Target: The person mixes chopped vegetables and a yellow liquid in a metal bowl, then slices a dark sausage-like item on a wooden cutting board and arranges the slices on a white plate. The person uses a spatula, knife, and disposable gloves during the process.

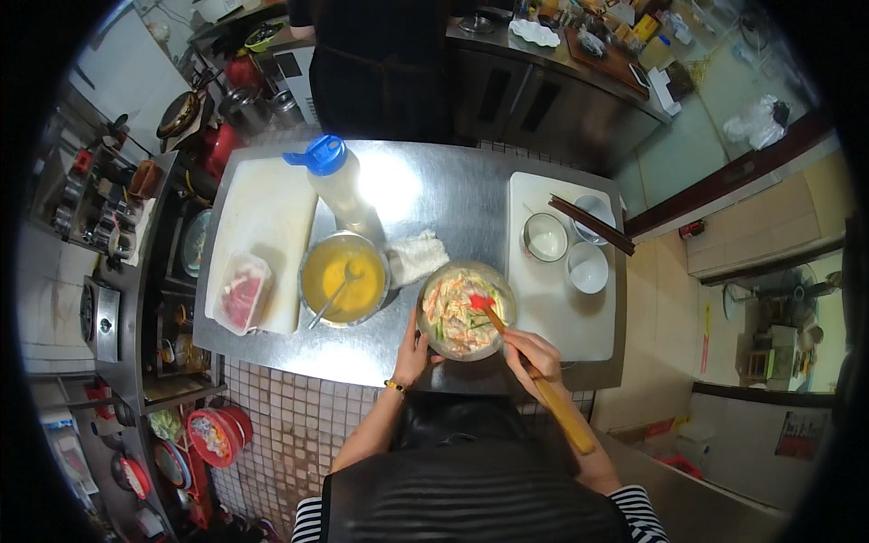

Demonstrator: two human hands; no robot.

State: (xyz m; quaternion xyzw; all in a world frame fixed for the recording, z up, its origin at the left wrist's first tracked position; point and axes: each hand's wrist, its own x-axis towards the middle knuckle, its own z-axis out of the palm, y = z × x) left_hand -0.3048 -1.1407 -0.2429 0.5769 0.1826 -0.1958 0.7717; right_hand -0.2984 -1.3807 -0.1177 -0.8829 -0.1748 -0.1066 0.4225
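Note:
My left hand grips the near left side of a mixing bowl, its thumb and fingers spread around the wall. The bowl holds a pale, creamy mixture with orange and green shreds in it. My right hand is shut on the handle of a spatula. The spatula has a red head, which rests in the mixture, and a long wooden handle that reaches back over my forearm. Left of the bowl stands a metal bowl of yellow liquid, probably beaten egg, with a metal spoon in it.
Behind the bowls are a white cloth and a tall bottle with a blue lid. A plastic tub of raw meat sits on the left cutting board. Small bowls and dark chopsticks occupy the right board. A person stands beyond the steel table.

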